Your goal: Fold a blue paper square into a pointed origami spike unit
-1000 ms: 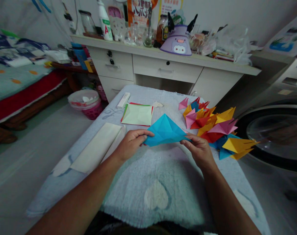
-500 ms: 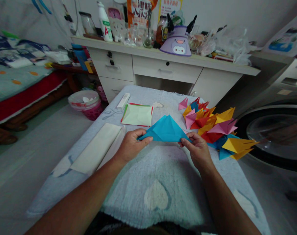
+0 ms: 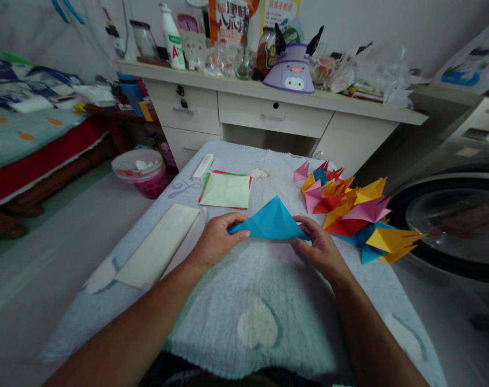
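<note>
A folded sheet of blue origami paper (image 3: 271,221), shaped like a wide triangle with its peak up, is held above the cloth-covered table. My left hand (image 3: 220,236) pinches its left corner between thumb and fingers. At the right corner is my right hand (image 3: 319,247), its fingers behind the paper and the thumb nearer to me, with a loose-looking grip. Beyond my left hand lies a stack of square coloured paper (image 3: 226,190), pale green on top. Several folded paper pieces (image 3: 337,201) in red, orange, pink and blue are heaped past my right hand.
A long cream paper packet (image 3: 159,244) lies left on the table (image 3: 212,322), and a small white box (image 3: 203,166) at its far left. Behind stands a white drawer cabinet (image 3: 244,110) with jars and a purple visor. A washing machine (image 3: 462,177) is right, a pink bin (image 3: 145,174) left.
The top of the blue paper now shows one peak instead of a blunt, doubled one. My right hand has shifted slightly left and its grip has loosened. My left hand is nearly still.
</note>
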Demonstrator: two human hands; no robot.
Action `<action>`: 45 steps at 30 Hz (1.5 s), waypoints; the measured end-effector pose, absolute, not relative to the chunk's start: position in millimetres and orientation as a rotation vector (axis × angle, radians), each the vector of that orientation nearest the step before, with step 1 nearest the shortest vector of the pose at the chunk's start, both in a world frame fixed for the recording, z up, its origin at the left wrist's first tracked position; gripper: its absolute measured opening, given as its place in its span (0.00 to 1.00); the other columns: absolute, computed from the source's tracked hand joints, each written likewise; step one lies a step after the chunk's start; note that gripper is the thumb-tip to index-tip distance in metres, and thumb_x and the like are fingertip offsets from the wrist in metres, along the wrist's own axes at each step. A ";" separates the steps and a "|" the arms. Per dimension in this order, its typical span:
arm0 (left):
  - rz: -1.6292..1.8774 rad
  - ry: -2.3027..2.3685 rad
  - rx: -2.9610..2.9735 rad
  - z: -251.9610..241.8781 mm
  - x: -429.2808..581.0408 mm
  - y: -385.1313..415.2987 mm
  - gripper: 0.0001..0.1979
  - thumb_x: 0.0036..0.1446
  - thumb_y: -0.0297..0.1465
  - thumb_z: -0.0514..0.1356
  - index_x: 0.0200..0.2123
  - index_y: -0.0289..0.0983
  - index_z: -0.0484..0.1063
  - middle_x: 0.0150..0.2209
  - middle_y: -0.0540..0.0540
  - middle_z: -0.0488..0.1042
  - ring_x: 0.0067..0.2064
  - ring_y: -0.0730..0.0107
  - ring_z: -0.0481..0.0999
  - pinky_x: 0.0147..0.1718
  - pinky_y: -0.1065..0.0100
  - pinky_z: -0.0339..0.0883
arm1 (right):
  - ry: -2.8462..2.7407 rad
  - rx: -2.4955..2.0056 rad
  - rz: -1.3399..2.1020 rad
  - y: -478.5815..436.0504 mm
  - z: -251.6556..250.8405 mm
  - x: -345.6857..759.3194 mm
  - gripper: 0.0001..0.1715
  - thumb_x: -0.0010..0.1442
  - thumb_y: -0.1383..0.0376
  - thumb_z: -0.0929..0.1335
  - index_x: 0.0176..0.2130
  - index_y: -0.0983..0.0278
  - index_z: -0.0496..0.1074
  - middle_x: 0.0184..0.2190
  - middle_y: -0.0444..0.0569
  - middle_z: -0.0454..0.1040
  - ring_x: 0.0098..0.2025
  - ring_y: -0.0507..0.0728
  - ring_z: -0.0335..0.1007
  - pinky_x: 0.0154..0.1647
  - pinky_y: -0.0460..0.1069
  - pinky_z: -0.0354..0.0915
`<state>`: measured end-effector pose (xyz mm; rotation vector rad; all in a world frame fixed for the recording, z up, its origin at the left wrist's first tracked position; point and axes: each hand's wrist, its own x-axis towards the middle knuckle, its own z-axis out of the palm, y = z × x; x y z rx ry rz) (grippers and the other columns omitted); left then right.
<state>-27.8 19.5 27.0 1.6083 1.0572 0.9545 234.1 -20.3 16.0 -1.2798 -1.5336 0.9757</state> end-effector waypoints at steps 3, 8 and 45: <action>0.858 1.087 1.722 24.1 -28.4 20.6 0.06 0.51 0.31 0.62 0.33 0.36 0.75 0.30 0.52 0.74 0.34 0.70 0.71 0.35 0.71 0.62 | -1.651 -1.290 0.880 -21.6 19.0 235.4 0.24 0.55 0.57 0.72 0.50 0.59 0.68 0.45 0.50 0.73 0.47 0.60 0.69 0.48 0.54 0.65; 0.802 1.052 1.749 24.9 -26.0 19.1 0.06 0.50 0.30 0.61 0.33 0.36 0.75 0.30 0.52 0.73 0.34 0.71 0.71 0.35 0.71 0.62 | -1.716 -1.399 0.745 -24.1 24.7 236.4 0.31 0.54 0.51 0.72 0.53 0.59 0.66 0.50 0.52 0.70 0.51 0.63 0.67 0.51 0.56 0.64; 0.612 0.943 1.847 28.9 -20.5 10.0 0.08 0.56 0.33 0.60 0.30 0.35 0.74 0.25 0.53 0.67 0.28 0.75 0.65 0.27 0.73 0.56 | -1.761 -1.182 1.050 -32.6 36.0 215.9 0.12 0.62 0.56 0.69 0.35 0.62 0.70 0.30 0.44 0.67 0.34 0.53 0.63 0.36 0.48 0.61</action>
